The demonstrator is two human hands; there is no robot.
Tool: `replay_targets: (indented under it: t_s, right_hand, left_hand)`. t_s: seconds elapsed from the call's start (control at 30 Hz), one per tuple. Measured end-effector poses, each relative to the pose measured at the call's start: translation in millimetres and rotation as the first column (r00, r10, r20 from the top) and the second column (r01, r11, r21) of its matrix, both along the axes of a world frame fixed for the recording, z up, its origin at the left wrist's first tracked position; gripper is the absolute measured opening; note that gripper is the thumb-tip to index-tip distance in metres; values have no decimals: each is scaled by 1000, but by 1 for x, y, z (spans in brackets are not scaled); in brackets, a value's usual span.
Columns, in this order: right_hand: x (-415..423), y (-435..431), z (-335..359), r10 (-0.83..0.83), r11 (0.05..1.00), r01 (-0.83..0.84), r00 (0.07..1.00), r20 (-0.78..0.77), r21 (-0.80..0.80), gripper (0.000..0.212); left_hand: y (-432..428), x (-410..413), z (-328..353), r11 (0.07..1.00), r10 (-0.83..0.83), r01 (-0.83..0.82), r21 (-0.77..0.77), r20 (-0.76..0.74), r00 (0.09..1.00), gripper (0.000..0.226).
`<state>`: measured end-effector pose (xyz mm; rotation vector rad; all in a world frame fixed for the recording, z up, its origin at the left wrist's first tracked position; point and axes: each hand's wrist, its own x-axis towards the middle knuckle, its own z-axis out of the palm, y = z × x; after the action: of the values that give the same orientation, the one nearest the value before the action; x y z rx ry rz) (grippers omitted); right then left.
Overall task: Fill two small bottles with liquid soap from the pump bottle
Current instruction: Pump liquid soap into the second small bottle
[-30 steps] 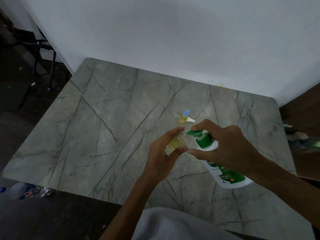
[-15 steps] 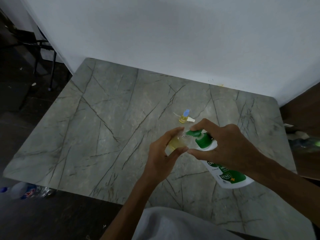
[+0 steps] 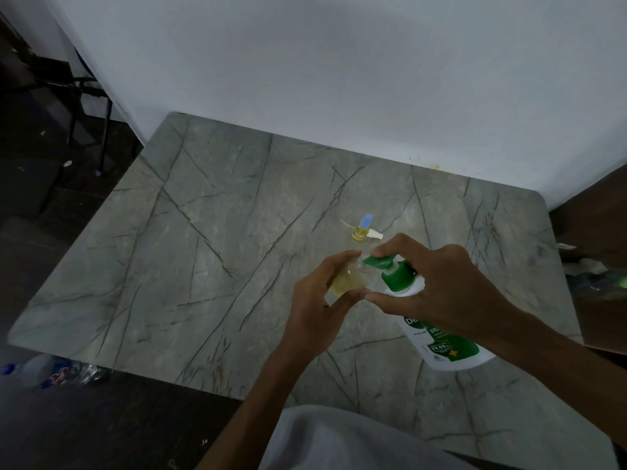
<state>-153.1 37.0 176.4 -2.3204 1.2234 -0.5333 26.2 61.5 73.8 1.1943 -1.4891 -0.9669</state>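
Bench: grey veined slab.
Pump bottle: likely heavy, rigid; right hand curls round its top, forefinger on plunger.
Small bottle: likely light, slippery; left hand pinches it at the spout.

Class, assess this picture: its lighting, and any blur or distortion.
Head view: dim, flat light, no glare on the grey veined stone table; its near-left corner smears toward the frame edge; the clear small bottle of yellow soap in the left hand looks soft.

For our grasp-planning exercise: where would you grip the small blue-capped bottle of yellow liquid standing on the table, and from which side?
Pinch the small blue-capped bottle round its yellow body below the cap, probably from the near side: it stands upright, white pump parts flank it.
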Motion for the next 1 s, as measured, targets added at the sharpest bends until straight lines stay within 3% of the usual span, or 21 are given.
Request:
replay_targets:
  t_s: [0.27, 0.5, 0.77, 1.0]
  right_hand:
    - [0, -3, 3, 50, 999, -52, 994, -93, -17, 61]
    - [-1, -5, 2, 10, 998, -10, 1000, -7, -56, 51]
    - [-2, -7, 7, 32, 999, -33, 999, -42, -20, 59]
    - [-2, -7, 7, -6, 1000, 6, 1000, 4, -6, 50]
  left_hand:
    - [-2, 0, 5, 998, 35, -31, 56, -78, 996, 51]
    - [-4, -3, 7, 1000, 0, 3, 31, -94, 996, 52]
    - [-9, -1, 9, 998, 19, -14, 53, -105, 994, 53]
    - [-10, -2, 5, 1000, -8, 8, 10, -58, 998, 54]
